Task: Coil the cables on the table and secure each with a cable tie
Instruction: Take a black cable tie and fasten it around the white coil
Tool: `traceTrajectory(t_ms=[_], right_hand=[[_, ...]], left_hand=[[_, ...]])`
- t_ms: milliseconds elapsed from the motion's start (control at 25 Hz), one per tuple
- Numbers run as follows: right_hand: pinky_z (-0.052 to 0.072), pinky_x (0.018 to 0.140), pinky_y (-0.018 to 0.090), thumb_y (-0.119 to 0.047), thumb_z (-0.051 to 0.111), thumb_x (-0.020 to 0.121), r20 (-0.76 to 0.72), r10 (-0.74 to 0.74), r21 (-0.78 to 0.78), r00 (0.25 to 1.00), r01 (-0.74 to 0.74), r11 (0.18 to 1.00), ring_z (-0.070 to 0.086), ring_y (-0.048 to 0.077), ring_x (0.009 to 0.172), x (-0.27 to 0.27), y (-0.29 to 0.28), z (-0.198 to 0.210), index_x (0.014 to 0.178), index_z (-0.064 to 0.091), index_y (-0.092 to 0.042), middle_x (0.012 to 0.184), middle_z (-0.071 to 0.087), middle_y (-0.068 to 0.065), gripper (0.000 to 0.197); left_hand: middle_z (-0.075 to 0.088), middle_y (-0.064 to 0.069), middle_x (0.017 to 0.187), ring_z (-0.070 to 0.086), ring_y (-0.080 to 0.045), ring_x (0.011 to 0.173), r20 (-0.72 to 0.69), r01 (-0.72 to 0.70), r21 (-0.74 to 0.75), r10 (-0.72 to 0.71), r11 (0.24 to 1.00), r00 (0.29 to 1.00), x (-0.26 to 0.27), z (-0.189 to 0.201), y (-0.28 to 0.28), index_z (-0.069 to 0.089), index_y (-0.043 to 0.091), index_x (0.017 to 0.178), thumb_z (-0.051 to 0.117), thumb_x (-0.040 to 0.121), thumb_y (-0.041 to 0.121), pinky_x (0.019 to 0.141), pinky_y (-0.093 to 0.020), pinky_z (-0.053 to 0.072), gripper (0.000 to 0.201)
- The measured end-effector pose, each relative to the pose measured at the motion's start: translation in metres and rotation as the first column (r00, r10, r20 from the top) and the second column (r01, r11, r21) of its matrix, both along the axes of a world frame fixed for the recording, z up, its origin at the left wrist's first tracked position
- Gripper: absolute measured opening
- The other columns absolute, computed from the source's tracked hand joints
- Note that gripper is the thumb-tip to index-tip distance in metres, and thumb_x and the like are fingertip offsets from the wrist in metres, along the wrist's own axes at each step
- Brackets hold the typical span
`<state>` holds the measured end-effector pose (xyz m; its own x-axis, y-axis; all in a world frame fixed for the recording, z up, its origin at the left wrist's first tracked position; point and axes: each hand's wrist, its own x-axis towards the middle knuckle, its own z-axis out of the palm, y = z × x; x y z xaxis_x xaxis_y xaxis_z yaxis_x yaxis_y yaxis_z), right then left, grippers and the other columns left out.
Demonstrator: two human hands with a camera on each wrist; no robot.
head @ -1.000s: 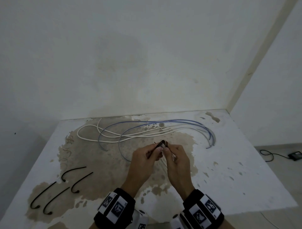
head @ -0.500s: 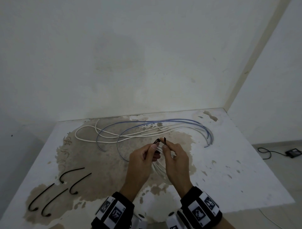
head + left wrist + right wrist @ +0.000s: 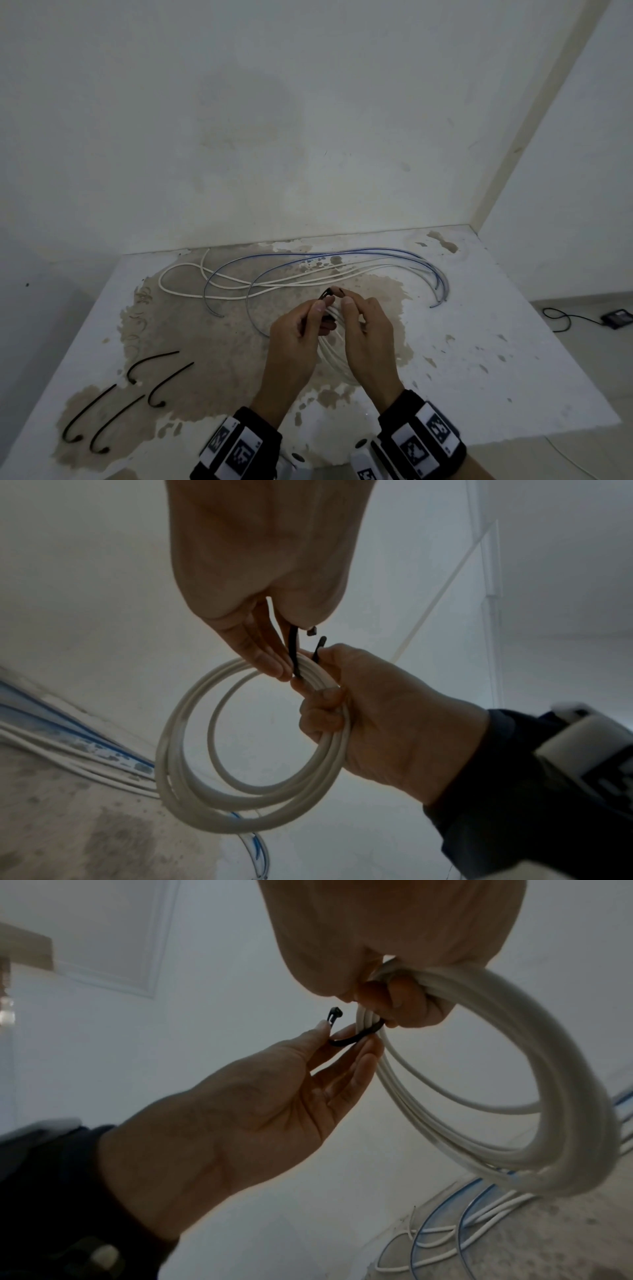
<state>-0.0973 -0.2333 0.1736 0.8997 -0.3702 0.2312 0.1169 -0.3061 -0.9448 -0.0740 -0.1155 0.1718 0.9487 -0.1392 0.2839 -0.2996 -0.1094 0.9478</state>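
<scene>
A coil of white cable (image 3: 192, 750) hangs between my hands above the table (image 3: 479, 359). My right hand (image 3: 346, 298) grips the coil's bundled strands (image 3: 565, 1096) and pinches the tail of a black cable tie (image 3: 294, 653). That tie loops round the bundle. My left hand (image 3: 323, 303) pinches the tie's head end (image 3: 352, 1039) between thumb and fingers. The two tie ends (image 3: 327, 294) stand a little apart, not joined. In the head view my hands hide most of the coil (image 3: 334, 356).
Loose white cable (image 3: 185, 291) and blue cable (image 3: 342, 255) sprawl across the back of the table near the wall. Several spare black ties (image 3: 154, 363) lie at the front left. A black adapter (image 3: 616, 318) with its cord lies on the floor to the right.
The tie's ends, close together a second ago, have come slightly apart. Both hands have stayed over the same spot with the coil.
</scene>
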Motion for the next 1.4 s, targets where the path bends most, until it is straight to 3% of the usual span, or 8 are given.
traceTrajectory(t_ms=[240,440,600,840,1240,1400], right_hand=[[0.044,0.071,0.007,-0.018,0.054,0.101,0.043,0.007,-0.003,0.999,-0.006,1.0,0.057,0.005,0.089,-0.002,0.002,0.002,0.11,0.061,-0.048,0.091,0.061,-0.003,0.032],[0.042,0.07,0.007,-0.017,0.054,0.101,0.08,0.007,-0.016,0.997,-0.006,1.0,0.053,0.008,0.083,-0.003,0.003,0.002,0.12,0.063,-0.036,0.087,0.056,0.007,0.029],[0.043,0.069,0.008,-0.019,0.054,0.1,0.079,-0.001,0.001,0.997,0.001,1.0,0.054,0.009,0.082,-0.006,0.003,-0.001,0.119,0.063,-0.038,0.086,0.055,0.008,0.028],[0.042,0.068,0.006,-0.019,0.053,0.101,0.061,-0.001,-0.011,0.998,0.001,1.0,0.054,0.006,0.082,-0.007,0.004,-0.002,0.121,0.067,-0.032,0.087,0.056,0.01,0.027],[0.041,0.069,0.006,-0.019,0.052,0.101,0.072,0.003,-0.025,0.997,-0.001,1.0,0.053,0.002,0.082,-0.007,0.003,-0.003,0.121,0.068,-0.029,0.089,0.059,0.01,0.027],[0.041,0.068,0.006,-0.022,0.053,0.1,0.067,-0.002,-0.007,0.998,0.002,1.0,0.053,0.003,0.079,-0.007,0.002,-0.004,0.122,0.067,-0.03,0.085,0.054,0.007,0.027]], left_hand=[[0.075,0.001,0.092,0.072,-0.016,0.083,0.031,0.011,-0.009,-0.011,1.0,0.999,0.0,0.001,0.004,0.068,0.03,0.112,0.044,0.1,0.03,0.074,-0.029,0.059,0.027],[0.075,0.0,0.092,0.072,-0.014,0.083,0.017,0.039,0.016,-0.039,0.999,0.999,0.001,0.001,0.005,0.068,0.023,0.111,0.044,0.099,0.027,0.073,-0.024,0.057,0.028],[0.074,0.0,0.095,0.072,-0.015,0.087,0.034,0.082,0.075,-0.085,0.994,0.996,0.002,-0.005,0.011,0.069,0.017,0.115,0.044,0.102,0.025,0.076,-0.029,0.058,0.029],[0.075,-0.002,0.096,0.072,-0.016,0.087,0.001,0.067,0.015,-0.067,0.998,0.998,0.0,-0.007,0.01,0.067,0.009,0.121,0.043,0.101,0.027,0.075,-0.026,0.058,0.037],[0.075,-0.001,0.094,0.073,-0.017,0.086,-0.001,0.062,0.025,-0.062,0.998,0.998,0.0,-0.006,0.01,0.068,0.011,0.12,0.043,0.1,0.03,0.076,-0.03,0.059,0.037],[0.074,0.0,0.095,0.072,-0.013,0.086,0.025,0.09,0.094,-0.093,0.991,0.995,0.0,-0.002,0.011,0.068,0.022,0.117,0.045,0.101,0.027,0.075,-0.026,0.058,0.028]])
